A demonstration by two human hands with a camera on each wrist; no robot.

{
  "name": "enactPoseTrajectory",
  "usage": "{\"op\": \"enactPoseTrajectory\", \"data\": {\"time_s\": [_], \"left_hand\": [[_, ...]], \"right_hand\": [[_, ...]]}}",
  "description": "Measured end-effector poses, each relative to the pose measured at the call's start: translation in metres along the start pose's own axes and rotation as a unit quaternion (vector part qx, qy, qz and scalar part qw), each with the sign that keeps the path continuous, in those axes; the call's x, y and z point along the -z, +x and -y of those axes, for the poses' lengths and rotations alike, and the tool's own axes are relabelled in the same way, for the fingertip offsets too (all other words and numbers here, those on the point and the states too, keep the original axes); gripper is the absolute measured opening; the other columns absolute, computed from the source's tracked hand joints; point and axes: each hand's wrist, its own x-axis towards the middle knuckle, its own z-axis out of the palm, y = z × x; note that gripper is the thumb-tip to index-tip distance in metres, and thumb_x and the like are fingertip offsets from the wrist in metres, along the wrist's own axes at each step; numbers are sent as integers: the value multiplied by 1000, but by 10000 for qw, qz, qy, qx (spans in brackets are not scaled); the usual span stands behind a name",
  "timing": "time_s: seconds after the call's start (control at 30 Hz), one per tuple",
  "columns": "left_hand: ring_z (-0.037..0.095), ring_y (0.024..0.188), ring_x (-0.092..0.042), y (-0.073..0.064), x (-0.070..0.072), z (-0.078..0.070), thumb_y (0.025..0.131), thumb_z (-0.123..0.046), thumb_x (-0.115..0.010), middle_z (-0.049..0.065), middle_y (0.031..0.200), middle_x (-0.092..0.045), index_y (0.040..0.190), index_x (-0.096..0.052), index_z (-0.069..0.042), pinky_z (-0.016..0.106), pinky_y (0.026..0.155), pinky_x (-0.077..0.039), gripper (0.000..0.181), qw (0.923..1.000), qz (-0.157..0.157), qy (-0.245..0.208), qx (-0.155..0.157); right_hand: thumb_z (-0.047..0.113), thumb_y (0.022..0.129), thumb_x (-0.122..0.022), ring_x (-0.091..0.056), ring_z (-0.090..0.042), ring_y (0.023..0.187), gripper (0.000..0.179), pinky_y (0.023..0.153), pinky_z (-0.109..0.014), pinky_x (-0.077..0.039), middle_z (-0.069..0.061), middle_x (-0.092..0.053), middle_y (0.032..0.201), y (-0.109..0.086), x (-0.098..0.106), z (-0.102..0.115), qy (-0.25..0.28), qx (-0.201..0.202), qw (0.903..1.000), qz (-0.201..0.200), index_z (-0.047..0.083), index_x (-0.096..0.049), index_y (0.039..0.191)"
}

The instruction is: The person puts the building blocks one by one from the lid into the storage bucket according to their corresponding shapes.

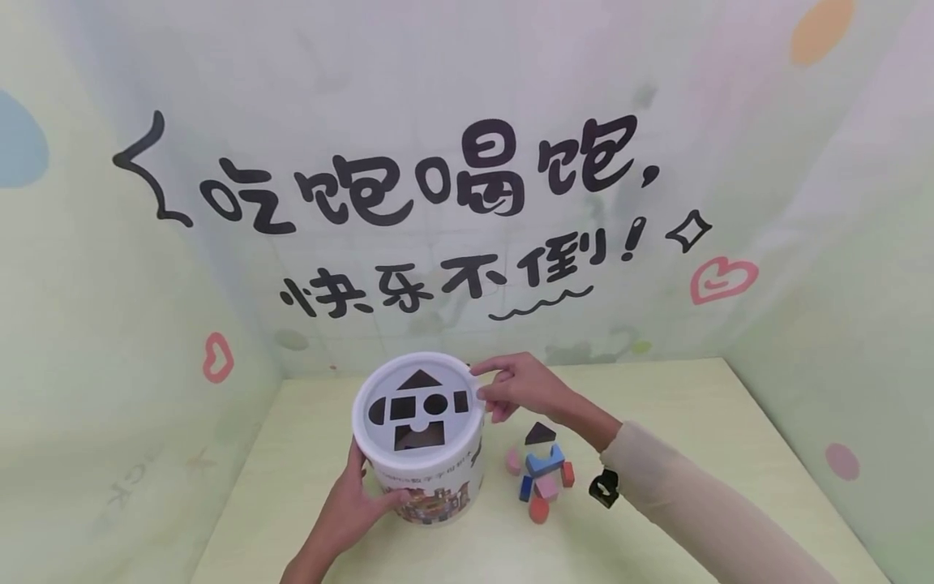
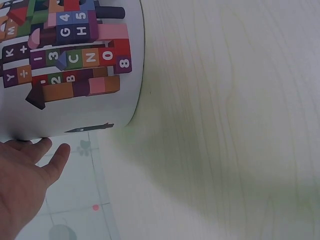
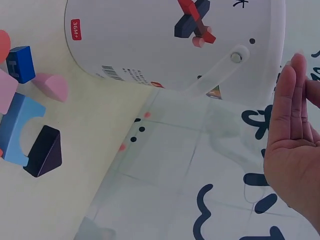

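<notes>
A white toy bucket (image 1: pixel 467 485) stands upright on the table, printed with coloured letter and number blocks. Its lid (image 1: pixel 447 375) has cut-out shapes: a triangle, half-round, square, circle, rectangle and arch. My left hand (image 1: pixel 349 504) holds the bucket's left side, thumb across the front. Against the far right of the lid's rim, my right hand (image 1: pixel 521 385) rests with its index finger extended; the right wrist view shows straight fingers (image 3: pixel 283 105) beside the rim. Right of the bucket lie a dark triangular block (image 1: pixel 540 434), a light-blue arch block (image 1: pixel 546 461) and an orange-red round block (image 1: pixel 538 510).
Among those blocks are a pink half-round block (image 1: pixel 513 462), a dark-blue block (image 1: pixel 525 488), a pink block (image 1: pixel 546 486) and a red block (image 1: pixel 567 474). The pale wooden table (image 1: pixel 679 454) meets printed fabric walls (image 1: pixel 467 73) at the back and sides.
</notes>
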Motion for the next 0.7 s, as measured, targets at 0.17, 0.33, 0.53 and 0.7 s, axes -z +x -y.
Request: {"op": "enactPoseTrajectory", "data": {"time_s": [0.17, 0.33, 0.53, 0.7], "left_hand": [[42, 134, -42, 1, 0, -2, 67, -46, -87, 18, 146, -46, 156, -6, -35, 67, 105, -35, 121, 10000, -37, 59, -64], [44, 130, -46, 0, 2, -4, 66, -47, -87, 17, 142, -51, 156, -9, -32, 70, 103, -35, 120, 9999, -44, 102, 20], [41, 131, -46, 0, 0, -1, 67, -45, -87, 15, 143, -50, 155, -8, -35, 68, 104, -35, 119, 9999, -68, 36, -77], [41, 131, -46, 0, 0, -1, 68, -44, -87, 15, 143, -50, 155, -7, -37, 67, 105, -36, 119, 9999, -67, 68, -131]], "right_hand": [[9, 88, -70, -68, -19, 60, 38, 64, -37, -62, -11, -69, 72, -3, 9, -7, 43, -18, 10000, -70, 3, -63, 125], [10, 88, -70, -68, -19, 60, 38, 64, -37, -62, -11, -69, 73, -5, 14, -19, 46, -117, 9998, -143, 1, -62, 124], [10, 88, -70, -68, -18, 59, 38, 64, -37, -62, -12, -69, 73, -7, 21, -36, 36, -283, 9991, -327, 1, -62, 124], [12, 89, -69, -67, -17, 58, 39, 63, -35, -62, -11, -69, 72, -10, 28, -52, 26, -514, 9974, -504, 0, -61, 125]]}}
